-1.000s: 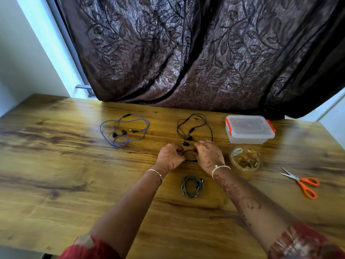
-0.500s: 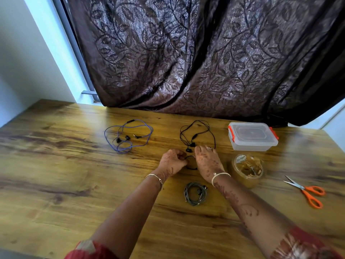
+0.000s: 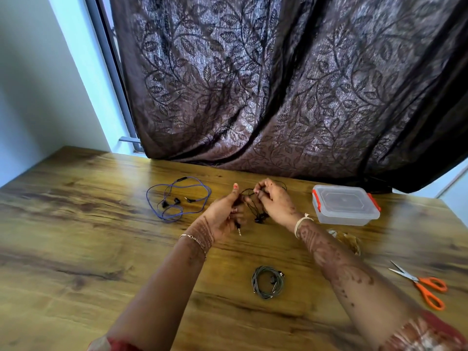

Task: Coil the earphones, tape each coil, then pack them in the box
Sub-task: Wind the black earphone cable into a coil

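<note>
Moved: I had lifted the black earphones [image 3: 258,216] off the table; my left hand [image 3: 225,214] and right hand [image 3: 273,201] each pinched the cord. Done: grey coil [image 3: 267,281] lay toward the near edge, taping unclear. Outstanding: blue earphones [image 3: 177,198] lay loose toward the far edge; box [image 3: 345,205] stood lidded, far right.

left: wood-grain bench [image 3: 63,236] open, only loose blue earphone cable [image 3: 177,198] toward the back | centre front: coiled grey earphone bundle [image 3: 268,281] | right: lidded clear plastic box with orange clips [image 3: 345,205], clear tape roll [image 3: 347,240] and orange-handled scissors [image 3: 420,285] narrow the passage | back: dark leaf-patterned curtain [image 3: 253,97] closes the far edge
</note>
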